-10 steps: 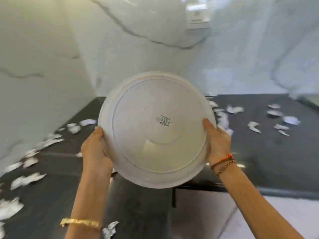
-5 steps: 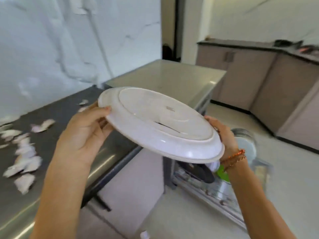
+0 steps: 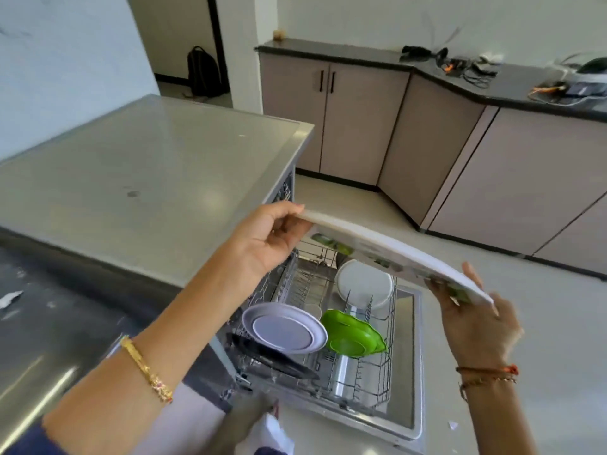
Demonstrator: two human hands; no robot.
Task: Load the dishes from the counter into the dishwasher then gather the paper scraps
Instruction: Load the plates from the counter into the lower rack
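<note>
You have the big white plate (image 3: 394, 249) in both hands, held nearly edge-on above the open dishwasher (image 3: 415, 372). Your left hand (image 3: 266, 239) pinches its far rim, thumb on top and fingers curled beneath. Your right hand (image 3: 476, 323) cups the near rim from below, fingers wrapped up around the edge.

Look into the pulled-out rack (image 3: 371, 376) under the plate. A lilac plate (image 3: 285, 327) leans at the left, its underside facing you. Just beside it, to the right, sits a green dish (image 3: 353, 336), also tilted. Behind that stands a white bowl (image 3: 364, 284), upside down or on its side; you cannot tell which. A dark flat piece (image 3: 272, 356) lies along the rack's near left edge, too blurred to name. A shiny metal cylinder (image 3: 341, 372) stands below the green dish.

The plate you hold hides the back of the rack. Green-printed patches show along its lower face, but the pattern is not readable.

At the far left, a few paper scraps (image 3: 10, 298) lie on the dark counter (image 3: 49, 339), mostly cut off by the frame. One small scrap (image 3: 453, 425) lies on the floor right of the dishwasher door.
</note>
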